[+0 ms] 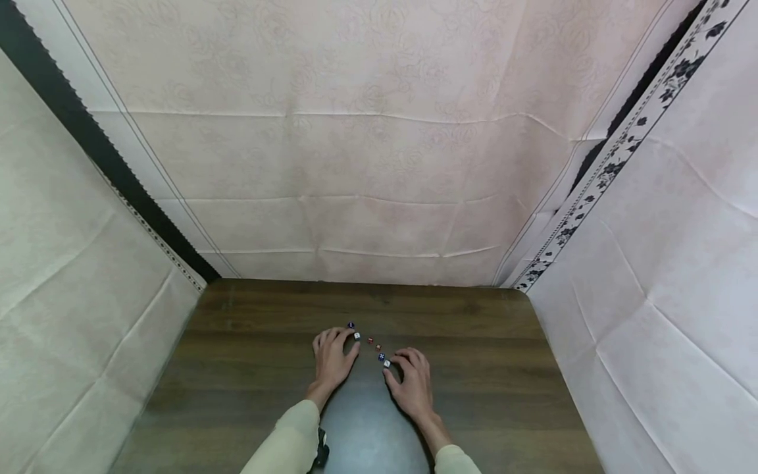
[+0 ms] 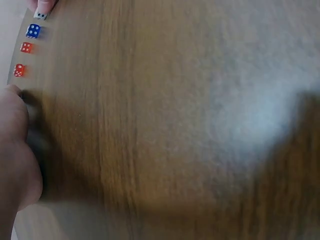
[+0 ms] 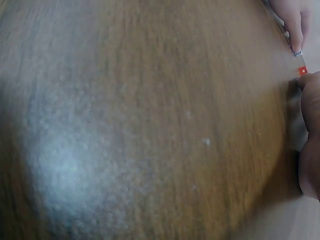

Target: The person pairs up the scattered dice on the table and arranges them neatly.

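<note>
A slanting row of small dice crosses the wooden table. At its far left end, my left hand (image 1: 331, 359) pinches a white die (image 1: 357, 336) between thumb and forefinger, just in front of a blue die (image 1: 351, 325). Two red dice (image 1: 370, 340) (image 1: 378, 347) lie in the middle of the row. Nearer to me is another blue die (image 1: 381, 357), beside a second white die (image 1: 387, 363) that my right hand (image 1: 414, 385) pinches at the fingertips. In the left wrist view, right-hand fingers (image 2: 45, 5) meet that white die (image 2: 40, 15); the left fingertips are hidden.
The brown wooden table (image 1: 249, 368) has a bright glare between my forearms. Pale cloth hangs behind the table (image 1: 379, 197) and along its left (image 1: 77, 276) and right (image 1: 663, 276) sides. A dark band (image 1: 106, 158) runs down the left corner.
</note>
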Available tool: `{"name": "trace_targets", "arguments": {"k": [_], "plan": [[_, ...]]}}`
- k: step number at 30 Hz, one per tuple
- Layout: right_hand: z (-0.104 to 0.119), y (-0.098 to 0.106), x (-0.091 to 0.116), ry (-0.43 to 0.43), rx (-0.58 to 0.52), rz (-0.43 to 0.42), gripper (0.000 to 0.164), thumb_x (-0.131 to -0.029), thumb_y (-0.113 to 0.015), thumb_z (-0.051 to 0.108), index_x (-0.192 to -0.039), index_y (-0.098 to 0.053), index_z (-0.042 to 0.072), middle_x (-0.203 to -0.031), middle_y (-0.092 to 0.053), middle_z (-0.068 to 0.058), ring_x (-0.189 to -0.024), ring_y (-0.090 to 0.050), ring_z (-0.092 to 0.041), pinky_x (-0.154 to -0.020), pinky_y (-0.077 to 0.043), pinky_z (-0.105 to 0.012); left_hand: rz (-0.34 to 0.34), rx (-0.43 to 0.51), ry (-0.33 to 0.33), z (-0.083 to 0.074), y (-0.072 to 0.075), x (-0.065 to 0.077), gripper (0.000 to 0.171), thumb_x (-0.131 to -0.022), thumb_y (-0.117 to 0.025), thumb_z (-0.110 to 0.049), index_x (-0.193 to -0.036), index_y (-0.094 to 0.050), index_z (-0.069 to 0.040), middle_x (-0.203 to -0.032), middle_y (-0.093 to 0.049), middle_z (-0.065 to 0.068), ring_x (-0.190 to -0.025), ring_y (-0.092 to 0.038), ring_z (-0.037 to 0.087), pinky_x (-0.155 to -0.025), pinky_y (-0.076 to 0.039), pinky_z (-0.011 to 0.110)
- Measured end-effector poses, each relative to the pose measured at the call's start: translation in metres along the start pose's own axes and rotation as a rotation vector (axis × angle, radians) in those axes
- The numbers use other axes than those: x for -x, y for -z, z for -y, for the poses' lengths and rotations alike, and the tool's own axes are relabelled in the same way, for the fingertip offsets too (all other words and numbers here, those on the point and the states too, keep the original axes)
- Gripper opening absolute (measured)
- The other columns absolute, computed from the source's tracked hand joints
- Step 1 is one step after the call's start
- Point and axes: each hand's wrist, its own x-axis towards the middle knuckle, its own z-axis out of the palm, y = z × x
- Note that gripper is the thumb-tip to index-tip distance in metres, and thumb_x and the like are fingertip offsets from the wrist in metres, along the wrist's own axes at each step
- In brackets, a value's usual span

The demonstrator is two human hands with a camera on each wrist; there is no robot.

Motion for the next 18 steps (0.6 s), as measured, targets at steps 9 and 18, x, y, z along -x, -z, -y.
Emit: {"name": "trace_targets", "arguments": {"k": [9,18], "plan": [[0.0025,-0.0017,-0.0005,0.008,0.006,-0.011,0.024,-0.089,-0.097,0.016,-0.108,-0.085,0.008,-0.126,-0.077,-0.01,-0.131,-0.065,-0.039,-0.114,-0.047,-0.065,0.012,-0.009,0.051,-0.0013,-0.0009,-0.003,0.028,-0.102,-0.086,-0.03,-0.126,-0.085,-0.016,-0.126,-0.076,0.012,-0.125,-0.063,0.043,-0.121,-0.031,0.071],[0.0042,0.0008,-0.0016,0.008,0.01,-0.015,0.021,-0.09,-0.096,0.015,-0.107,-0.085,0.008,-0.126,-0.077,-0.011,-0.13,-0.065,-0.039,-0.113,-0.048,-0.064,-0.014,0.011,0.031,-0.0003,-0.0036,-0.0035,0.025,-0.101,-0.085,-0.029,-0.122,-0.087,-0.014,-0.123,-0.077,0.013,-0.122,-0.063,0.044,-0.119,-0.031,0.074]]}}
